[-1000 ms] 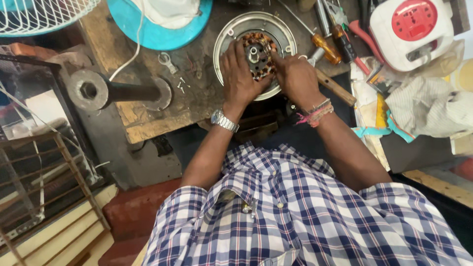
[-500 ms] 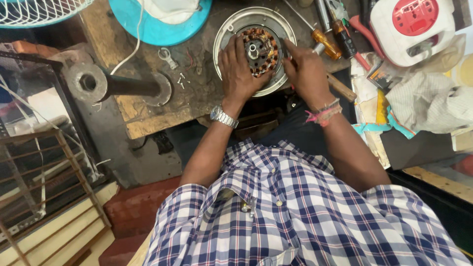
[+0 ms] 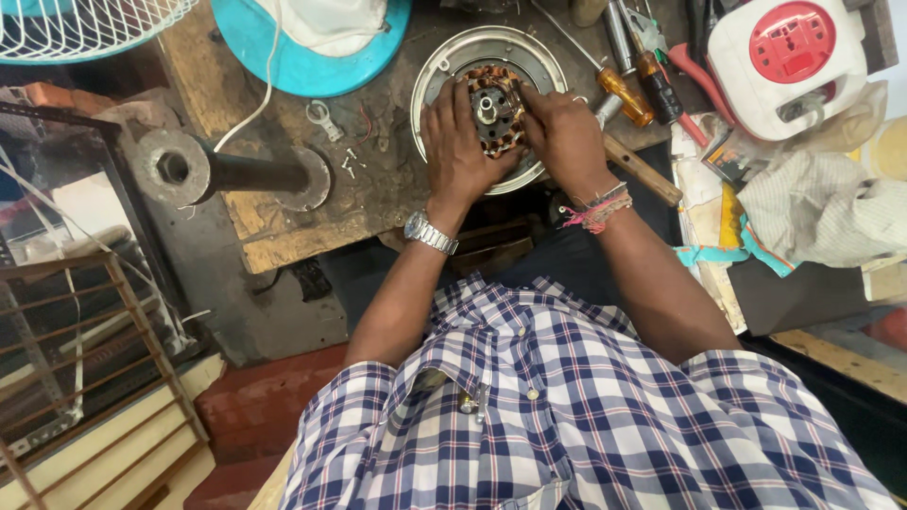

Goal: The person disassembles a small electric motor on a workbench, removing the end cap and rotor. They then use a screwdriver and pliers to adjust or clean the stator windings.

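A round metal motor housing (image 3: 472, 47) lies on the worn wooden bench (image 3: 283, 222). Inside it sits a stator with copper windings (image 3: 499, 87) and a central shaft. My left hand (image 3: 461, 142), with a metal watch at the wrist, grips the stator's left side. My right hand (image 3: 565, 132), with thread bands at the wrist, grips its right side. Both sets of fingers curl over the windings. The lower part of the housing is hidden under my hands.
Screwdrivers with orange handles (image 3: 625, 94) lie right of the housing. A white and red plastic reel (image 3: 789, 57) and crumpled cloth (image 3: 831, 212) sit at the right. A blue fan base (image 3: 312, 47), loose screws (image 3: 351, 162) and a metal pipe flange (image 3: 175, 170) are at the left.
The view shifted slightly. Both hands stayed on the stator, with the fingers closing in a little more over the windings.
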